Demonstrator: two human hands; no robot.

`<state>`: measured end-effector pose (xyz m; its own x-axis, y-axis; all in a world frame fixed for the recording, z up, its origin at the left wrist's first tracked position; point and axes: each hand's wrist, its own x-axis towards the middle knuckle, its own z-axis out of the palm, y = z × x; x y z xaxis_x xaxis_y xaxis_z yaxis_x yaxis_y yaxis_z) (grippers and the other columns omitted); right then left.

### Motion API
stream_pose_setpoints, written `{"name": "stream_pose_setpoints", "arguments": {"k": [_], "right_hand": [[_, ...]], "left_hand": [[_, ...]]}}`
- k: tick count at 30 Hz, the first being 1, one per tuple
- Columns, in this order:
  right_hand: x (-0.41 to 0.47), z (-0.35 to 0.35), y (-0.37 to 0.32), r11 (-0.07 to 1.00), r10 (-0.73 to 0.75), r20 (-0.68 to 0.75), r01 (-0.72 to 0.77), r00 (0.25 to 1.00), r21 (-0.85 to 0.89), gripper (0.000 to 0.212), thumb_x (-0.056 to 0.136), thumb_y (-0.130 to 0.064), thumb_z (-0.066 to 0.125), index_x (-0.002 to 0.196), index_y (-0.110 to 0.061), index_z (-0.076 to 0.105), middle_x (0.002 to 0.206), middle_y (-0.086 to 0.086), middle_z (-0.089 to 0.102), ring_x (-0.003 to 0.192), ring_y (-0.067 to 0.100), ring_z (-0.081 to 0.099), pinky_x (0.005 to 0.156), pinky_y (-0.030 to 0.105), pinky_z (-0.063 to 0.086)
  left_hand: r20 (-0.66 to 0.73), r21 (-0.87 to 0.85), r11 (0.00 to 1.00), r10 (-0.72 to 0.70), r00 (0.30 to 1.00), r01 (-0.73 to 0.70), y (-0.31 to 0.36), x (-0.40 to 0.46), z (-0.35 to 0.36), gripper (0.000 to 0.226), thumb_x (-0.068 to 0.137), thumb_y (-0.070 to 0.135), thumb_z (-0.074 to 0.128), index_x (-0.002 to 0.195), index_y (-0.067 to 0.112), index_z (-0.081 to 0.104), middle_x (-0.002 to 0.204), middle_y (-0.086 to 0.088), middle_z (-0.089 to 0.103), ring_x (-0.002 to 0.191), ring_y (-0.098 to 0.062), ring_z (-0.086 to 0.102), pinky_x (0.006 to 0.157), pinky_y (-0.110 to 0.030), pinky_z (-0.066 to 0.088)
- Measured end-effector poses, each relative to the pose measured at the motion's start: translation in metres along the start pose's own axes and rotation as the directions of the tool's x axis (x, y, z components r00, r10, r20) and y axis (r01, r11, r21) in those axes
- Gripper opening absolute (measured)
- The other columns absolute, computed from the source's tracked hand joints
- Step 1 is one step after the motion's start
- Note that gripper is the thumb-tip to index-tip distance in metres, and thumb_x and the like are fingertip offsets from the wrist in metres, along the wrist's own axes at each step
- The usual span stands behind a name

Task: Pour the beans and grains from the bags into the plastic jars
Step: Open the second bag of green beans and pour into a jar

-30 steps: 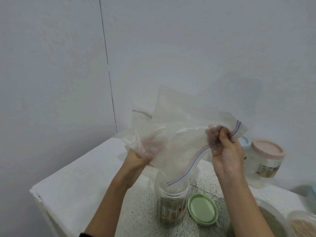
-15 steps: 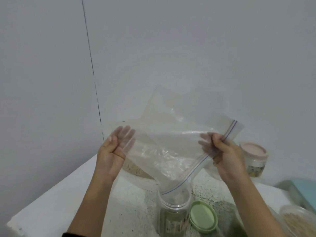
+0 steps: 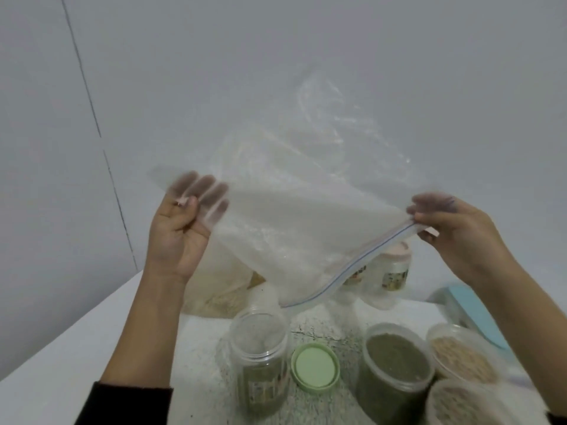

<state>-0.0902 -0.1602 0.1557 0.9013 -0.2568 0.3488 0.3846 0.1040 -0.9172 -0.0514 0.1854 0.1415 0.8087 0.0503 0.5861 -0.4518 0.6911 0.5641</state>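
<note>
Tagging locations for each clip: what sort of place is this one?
Probably a home kitchen or pantry corner. A pale speckled counter meets plain grey walls; open plastic jars of beans and grains stand beside a loose green lid, and both hands hold an emptied zip bag above them.

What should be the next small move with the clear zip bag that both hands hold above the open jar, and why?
Probably lay the zip bag aside on the table. It looks empty and hangs above the open jar, which already holds dark green grain. The left hand holds one corner, the right hand pinches the zipper end. The green lid beside the jar could go on after.
</note>
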Motion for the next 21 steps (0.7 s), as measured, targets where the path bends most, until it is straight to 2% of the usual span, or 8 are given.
{"name": "stream_pose_setpoints", "arguments": {"k": [4,7,10,13,15,17,19,21], "right_hand": [[0.006,-0.068,-0.007,0.993,-0.008,-0.01,0.006,1.0,-0.117,0.03,0.079,0.014,0.054,0.077,-0.015,0.065,0.066,-0.01,0.068,0.068,0.007,0.058,0.064,0.025,0.037],[0.007,-0.126,-0.007,0.981,0.009,-0.06,-0.021,0.998,-0.191,0.026,0.081,0.009,0.059,0.08,-0.016,0.066,0.072,-0.01,0.069,0.076,0.01,0.058,0.068,0.025,0.04],[0.005,-0.193,0.002,0.987,0.071,-0.146,-0.091,0.987,-0.134,0.023,0.085,0.01,0.056,0.081,-0.012,0.064,0.074,0.002,0.063,0.072,0.014,0.058,0.066,0.023,0.05],[-0.004,-0.254,0.016,0.987,0.159,-0.186,-0.156,0.97,0.028,0.022,0.086,0.015,0.049,0.077,-0.003,0.058,0.061,0.003,0.066,0.06,0.014,0.067,0.061,0.018,0.055],[-0.013,-0.299,0.025,0.972,0.21,-0.2,-0.183,0.957,0.146,0.027,0.086,0.018,0.044,0.073,0.002,0.06,0.064,0.008,0.068,0.065,0.016,0.071,0.064,0.018,0.056],[-0.022,-0.323,0.035,0.953,0.214,-0.203,-0.159,0.956,0.256,0.029,0.086,0.013,0.051,0.068,-0.001,0.068,0.072,0.01,0.07,0.072,0.018,0.071,0.066,0.02,0.056],[-0.04,-0.351,0.04,0.957,0.194,-0.155,-0.152,0.969,0.246,0.003,0.078,-0.011,0.071,0.076,-0.01,0.073,0.08,0.003,0.071,0.078,0.017,0.068,0.067,0.02,0.055],[-0.055,-0.378,0.046,0.961,0.267,-0.154,-0.252,0.951,0.111,0.013,0.085,-0.016,0.062,0.086,-0.006,0.07,0.079,-0.002,0.073,0.077,0.013,0.068,0.067,0.017,0.054]], "left_hand": [[0.14,0.046,0.998,0.047,0.989,-0.054,-0.024,-0.008,0.051,0.018,0.072,0.009,0.069,0.084,0.021,0.075,0.093,0.0,0.073,0.101,-0.024,0.068,0.083,-0.035,0.056],[0.156,0.078,0.995,0.045,0.987,-0.058,-0.055,-0.017,0.089,0.034,0.048,0.016,0.088,0.078,0.021,0.074,0.081,0.004,0.069,0.1,-0.024,0.063,0.086,-0.038,0.055],[0.24,0.149,0.986,0.04,0.97,-0.077,-0.098,-0.038,0.136,0.025,0.047,0.015,0.087,0.067,0.022,0.074,0.071,0.008,0.069,0.088,-0.017,0.069,0.088,-0.039,0.055],[0.349,0.212,0.976,-0.026,0.937,-0.052,-0.133,-0.066,0.181,0.019,0.062,0.032,0.084,0.077,0.021,0.077,0.085,0.006,0.074,0.089,-0.015,0.069,0.088,-0.035,0.054],[0.445,0.273,0.961,-0.098,0.89,-0.031,-0.156,-0.087,0.211,0.014,0.071,0.03,0.078,0.08,0.02,0.077,0.093,-0.001,0.074,0.093,-0.023,0.068,0.085,-0.035,0.054],[0.536,0.329,0.944,-0.167,0.827,-0.023,-0.169,-0.106,0.225,0.014,0.073,0.029,0.075,0.079,0.016,0.076,0.098,-0.012,0.073,0.101,-0.04,0.064,0.089,-0.047,0.052],[0.536,0.422,0.906,-0.273,0.798,0.026,-0.184,-0.125,0.24,0.011,0.073,0.027,0.077,0.076,0.017,0.078,0.098,-0.013,0.073,0.103,-0.043,0.063,0.092,-0.051,0.051],[0.571,0.52,0.851,-0.413,0.71,0.078,-0.193,-0.141,0.247,0.006,0.074,0.017,0.075,0.078,0.017,0.079,0.097,-0.011,0.074,0.101,-0.034,0.067,0.092,-0.043,0.052]]}}
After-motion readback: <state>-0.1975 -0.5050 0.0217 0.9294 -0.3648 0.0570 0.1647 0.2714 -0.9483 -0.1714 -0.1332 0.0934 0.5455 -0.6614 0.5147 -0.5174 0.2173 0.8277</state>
